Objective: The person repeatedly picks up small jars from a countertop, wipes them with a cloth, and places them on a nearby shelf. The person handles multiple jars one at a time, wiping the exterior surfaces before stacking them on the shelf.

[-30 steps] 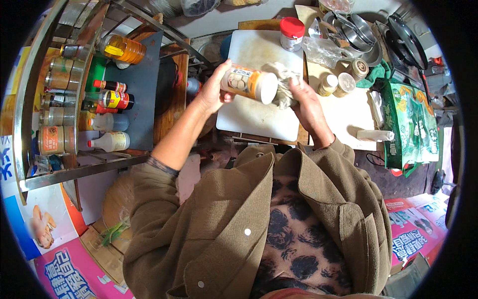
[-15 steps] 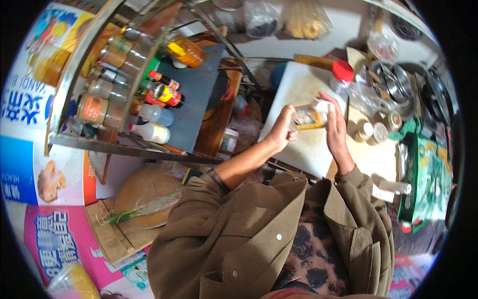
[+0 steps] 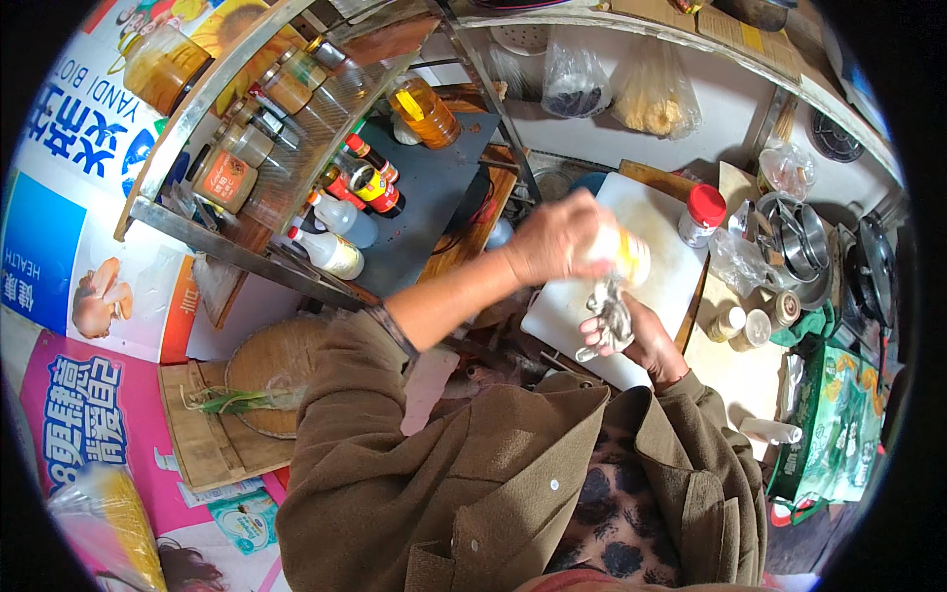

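My left hand [image 3: 557, 240] is wrapped round a small jar with a yellow label [image 3: 631, 259], smeared by motion and tilted above the white cutting board [image 3: 646, 202]. Just below it, my right hand [image 3: 646, 340] grips a crumpled grey-white rag [image 3: 612, 318], its folds sticking out past the fingers. Jar and rag are close together; whether they touch I cannot tell. A clear jar with a red lid [image 3: 702, 209] stands at the board's far right corner.
Left, a metal-framed rack [image 3: 266, 261] carries jars and sauce bottles. Small lidded jars [image 3: 756, 329], a metal bowl [image 3: 801, 247] and a green bag [image 3: 838, 419] lie right of the board. Plastic bags [image 3: 656, 89] hang behind. Green leaves [image 3: 232, 403] rest on a round wooden lid [image 3: 271, 375].
My left hand has lifted the jar away from my right hand. My right hand has come nearer my body, with the rag now plainly visible in it. The head view has shifted.
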